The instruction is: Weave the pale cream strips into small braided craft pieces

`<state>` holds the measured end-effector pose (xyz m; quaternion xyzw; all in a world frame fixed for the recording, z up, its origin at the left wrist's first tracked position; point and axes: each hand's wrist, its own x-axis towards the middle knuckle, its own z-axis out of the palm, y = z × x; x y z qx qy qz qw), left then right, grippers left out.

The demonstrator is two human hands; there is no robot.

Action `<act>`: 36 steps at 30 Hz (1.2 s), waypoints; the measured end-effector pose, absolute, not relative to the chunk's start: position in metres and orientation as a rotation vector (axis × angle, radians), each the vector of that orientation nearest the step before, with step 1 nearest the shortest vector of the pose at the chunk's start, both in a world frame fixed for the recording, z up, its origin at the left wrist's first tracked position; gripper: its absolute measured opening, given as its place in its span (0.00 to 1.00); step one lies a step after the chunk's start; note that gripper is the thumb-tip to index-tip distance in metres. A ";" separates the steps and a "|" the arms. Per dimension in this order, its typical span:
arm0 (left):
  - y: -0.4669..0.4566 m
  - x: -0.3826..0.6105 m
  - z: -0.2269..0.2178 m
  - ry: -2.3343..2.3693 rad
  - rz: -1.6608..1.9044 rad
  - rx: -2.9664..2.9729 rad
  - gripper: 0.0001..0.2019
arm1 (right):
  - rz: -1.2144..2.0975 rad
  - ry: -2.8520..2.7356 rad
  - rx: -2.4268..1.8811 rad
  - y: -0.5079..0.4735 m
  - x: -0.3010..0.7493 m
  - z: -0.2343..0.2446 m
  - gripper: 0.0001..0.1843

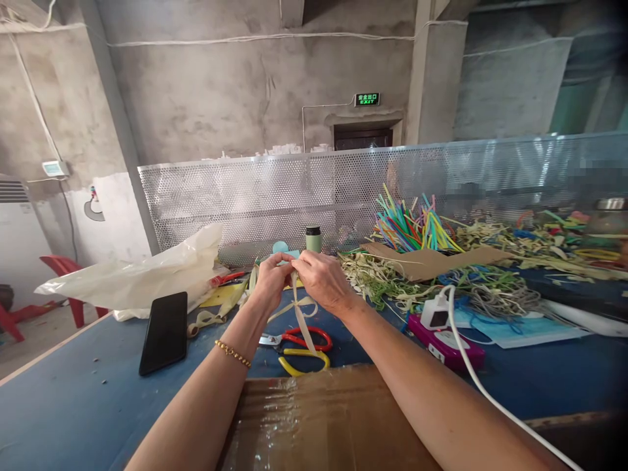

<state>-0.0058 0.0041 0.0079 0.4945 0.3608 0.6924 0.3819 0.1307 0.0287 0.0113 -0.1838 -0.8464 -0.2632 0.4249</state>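
My left hand [271, 280] and my right hand [321, 278] meet above the blue table [73, 405], fingers pinched together on a cream strip [304, 327]. The strip forms loops just below my fingers and a long tail hangs down toward the scissors [299, 345], which have one red and one yellow handle and lie flat on the table. A gold bead bracelet [231, 353] circles my left wrist.
A black phone [165, 331] lies at left beside a crumpled pale plastic bag [147, 278]. A cardboard box [318, 425] sits at the near edge. At right are a charger on a pink power strip [444, 340], tangled strips, colourful strips [417, 229] and a perforated metal screen [343, 190].
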 end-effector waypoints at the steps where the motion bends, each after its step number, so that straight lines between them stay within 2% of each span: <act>1: 0.004 -0.006 0.008 0.915 1.763 1.273 0.09 | -0.608 -2.117 -0.460 0.028 0.131 0.011 0.13; 10: 0.005 -0.005 0.008 0.942 1.739 1.400 0.07 | 0.099 -1.848 -0.540 0.050 0.123 0.004 0.05; 16: 0.007 -0.003 0.005 1.033 1.750 1.609 0.14 | 0.911 -1.661 -0.684 0.058 0.124 0.004 0.12; 19: 0.008 -0.003 0.004 1.049 1.793 1.638 0.17 | 1.144 -1.659 -0.626 0.055 0.129 0.006 0.13; 22: 0.006 -0.003 0.004 1.027 1.750 1.610 0.15 | 1.048 -1.664 -0.569 0.056 0.132 0.010 0.11; 28: -0.001 -0.001 0.009 0.985 1.556 1.594 0.12 | 0.484 -1.663 -0.546 0.063 0.133 0.015 0.07; 32: -0.001 -0.001 0.008 1.016 1.483 1.538 0.10 | 0.429 -1.653 -0.511 0.061 0.134 0.016 0.07; 36: 0.003 -0.003 0.005 1.000 1.555 1.441 0.08 | 0.401 -1.734 -0.432 0.052 0.132 0.016 0.06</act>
